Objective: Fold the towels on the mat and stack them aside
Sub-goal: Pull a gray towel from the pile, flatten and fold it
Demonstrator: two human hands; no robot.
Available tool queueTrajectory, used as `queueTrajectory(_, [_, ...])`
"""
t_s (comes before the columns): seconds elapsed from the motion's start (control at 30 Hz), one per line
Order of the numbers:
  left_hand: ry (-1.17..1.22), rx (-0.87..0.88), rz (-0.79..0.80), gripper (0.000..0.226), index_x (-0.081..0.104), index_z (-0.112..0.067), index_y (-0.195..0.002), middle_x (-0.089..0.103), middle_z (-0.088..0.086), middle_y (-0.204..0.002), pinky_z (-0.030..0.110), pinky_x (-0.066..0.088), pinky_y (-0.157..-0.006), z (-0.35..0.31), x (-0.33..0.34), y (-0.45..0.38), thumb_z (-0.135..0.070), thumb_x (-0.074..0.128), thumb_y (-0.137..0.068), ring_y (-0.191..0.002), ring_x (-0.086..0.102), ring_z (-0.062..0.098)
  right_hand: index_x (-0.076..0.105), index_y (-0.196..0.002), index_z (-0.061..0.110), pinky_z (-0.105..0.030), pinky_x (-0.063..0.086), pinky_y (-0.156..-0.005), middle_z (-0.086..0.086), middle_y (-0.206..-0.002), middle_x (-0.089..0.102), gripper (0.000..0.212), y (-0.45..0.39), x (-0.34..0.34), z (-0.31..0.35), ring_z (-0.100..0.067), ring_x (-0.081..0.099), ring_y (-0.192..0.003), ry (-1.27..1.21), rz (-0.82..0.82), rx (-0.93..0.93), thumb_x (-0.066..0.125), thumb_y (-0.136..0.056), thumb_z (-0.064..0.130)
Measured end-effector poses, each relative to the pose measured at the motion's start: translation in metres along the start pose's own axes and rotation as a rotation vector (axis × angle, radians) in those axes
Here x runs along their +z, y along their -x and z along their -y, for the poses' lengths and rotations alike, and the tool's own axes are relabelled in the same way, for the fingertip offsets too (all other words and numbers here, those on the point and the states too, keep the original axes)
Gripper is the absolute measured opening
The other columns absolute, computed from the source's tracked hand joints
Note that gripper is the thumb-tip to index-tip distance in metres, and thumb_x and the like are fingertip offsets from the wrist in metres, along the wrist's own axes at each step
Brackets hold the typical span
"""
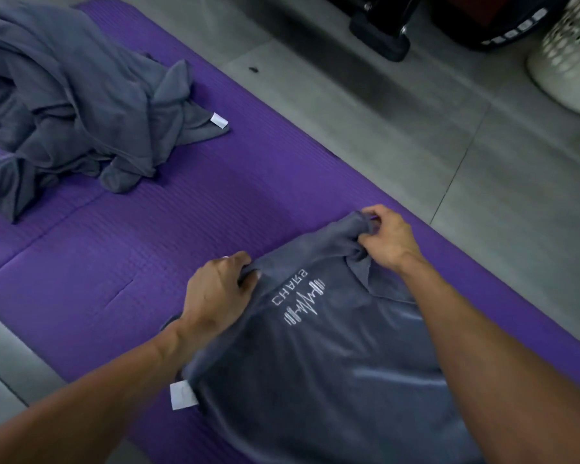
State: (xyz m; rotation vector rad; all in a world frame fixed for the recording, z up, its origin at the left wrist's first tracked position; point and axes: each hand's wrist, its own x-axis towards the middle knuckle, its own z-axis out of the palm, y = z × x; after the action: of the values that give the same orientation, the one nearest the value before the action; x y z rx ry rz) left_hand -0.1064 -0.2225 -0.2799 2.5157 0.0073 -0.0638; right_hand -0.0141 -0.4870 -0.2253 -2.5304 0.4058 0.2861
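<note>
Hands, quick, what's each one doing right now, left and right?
Left hand: closed, pinching the far edge of the grey towel with the logo.
Right hand: closed, bunching the same towel's far corner in its grip.

The grey towel [332,370] is soft matt cloth with stitched white lettering; the purple mat [168,212] looks like ribbed foam; the floor [482,155] is probably smooth tile.
</note>
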Motion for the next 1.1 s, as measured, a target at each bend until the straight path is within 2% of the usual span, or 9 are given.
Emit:
queueTrajectory(0.17, [0.061, -0.072, -0.085, 0.027, 0.047, -0.020, -0.075, 0.049, -0.007, -0.058, 0.037, 0.044, -0.056, 0.020, -0.016, -0.011, -0.039, 0.052, -0.094, -0.063, 0.057, 0.029, 0.062, -0.076, 0.025, -0.027, 0.048, -0.075, 0.011, -0.067, 0.057, 0.017, -0.036, 0.017, 0.037, -0.009, 0.055, -0.067, -0.132, -0.128, -0.138, 0.065, -0.087, 0.011])
queueTrajectory(0.27, [0.015, -0.089, -0.081, 0.025, 0.049, -0.022, -0.083, 0.058, -0.003, -0.069, 0.037, 0.044, -0.060, 0.023, -0.027, -0.022, -0.044, 0.049, -0.095, -0.074, 0.060, 0.032, 0.064, -0.101, 0.019, -0.035, 0.050, -0.090, 0.001, -0.088, 0.065, 0.012, -0.067, 0.017, 0.068, -0.018, 0.061, -0.089, -0.107, -0.207, -0.143, 0.064, -0.090, 0.020])
queueTrajectory(0.33, [-0.063, -0.155, 0.018, 0.027, 0.052, -0.024, -0.097, 0.066, 0.000, -0.086, 0.036, 0.046, -0.064, 0.029, -0.033, -0.023, -0.050, 0.046, -0.094, -0.084, 0.063, 0.031, 0.056, -0.123, 0.016, -0.042, 0.044, -0.099, -0.009, -0.117, 0.062, 0.037, -0.073, 0.020, 0.080, -0.030, 0.055, -0.114, 0.164, -0.192, -0.118, 0.064, -0.090, 0.030])
queueTrajectory(0.4, [-0.151, -0.173, 0.075, 0.027, 0.049, -0.024, -0.105, 0.068, 0.000, -0.092, 0.033, 0.041, -0.062, 0.037, -0.037, -0.013, -0.049, 0.042, -0.096, -0.085, 0.065, 0.029, 0.052, -0.129, 0.013, -0.046, 0.040, -0.098, -0.015, -0.126, 0.055, 0.041, -0.063, 0.031, 0.087, -0.035, 0.048, -0.119, 0.420, -0.232, -0.282, 0.060, -0.092, 0.028])
queueTrajectory(0.53, [-0.199, -0.195, 0.057, 0.024, 0.047, -0.021, -0.107, 0.069, 0.003, -0.087, 0.032, 0.036, -0.059, 0.045, -0.041, 0.023, -0.043, 0.041, -0.097, -0.083, 0.066, 0.032, 0.050, -0.136, 0.019, -0.044, 0.043, -0.098, -0.008, -0.129, 0.054, 0.044, -0.026, 0.074, 0.088, -0.031, 0.051, -0.118, 0.523, 0.036, -0.603, 0.051, -0.094, 0.034])
queueTrajectory(0.73, [-0.142, -0.269, 0.051, 0.037, 0.048, -0.022, -0.091, 0.066, 0.004, -0.080, 0.036, 0.041, -0.059, 0.079, -0.055, 0.043, -0.058, 0.046, -0.091, -0.080, 0.064, 0.034, 0.040, -0.146, 0.025, -0.043, 0.036, -0.098, 0.000, -0.143, 0.041, 0.047, -0.014, 0.100, 0.080, -0.024, 0.038, -0.125, 0.587, 0.033, -0.540, 0.038, -0.100, 0.037])
queueTrajectory(0.87, [-0.379, -0.077, -0.041, 0.029, 0.055, -0.018, -0.092, 0.066, 0.001, -0.076, 0.028, 0.032, -0.048, 0.080, -0.055, 0.034, -0.046, 0.063, -0.086, -0.060, 0.066, 0.032, 0.043, -0.144, 0.015, -0.044, 0.040, -0.104, -0.007, -0.139, 0.047, 0.046, -0.025, 0.089, 0.079, -0.029, 0.044, -0.125, 0.323, 0.032, -0.537, 0.045, -0.099, 0.025])
queueTrajectory(1.0, [-0.399, 0.003, -0.039, 0.022, 0.050, -0.016, -0.078, 0.058, 0.000, -0.058, 0.024, 0.027, -0.041, 0.074, -0.042, 0.020, -0.028, 0.066, -0.085, -0.040, 0.056, 0.030, 0.034, -0.147, 0.006, -0.041, 0.031, -0.112, -0.016, -0.149, 0.039, 0.058, -0.062, 0.071, 0.082, -0.031, 0.038, -0.137, 0.107, -0.092, -0.101, 0.054, -0.097, 0.026])
queueTrajectory(1.1, [-0.412, 0.064, -0.007, 0.024, 0.046, -0.018, -0.078, 0.054, -0.002, -0.053, 0.024, 0.028, -0.037, 0.085, -0.039, 0.022, -0.029, 0.066, -0.084, -0.035, 0.054, 0.029, 0.056, -0.130, 0.014, -0.036, 0.041, -0.105, -0.010, -0.132, 0.059, 0.041, -0.087, 0.070, 0.087, -0.028, 0.053, -0.124, 0.115, -0.035, 0.004, 0.061, -0.092, 0.028])
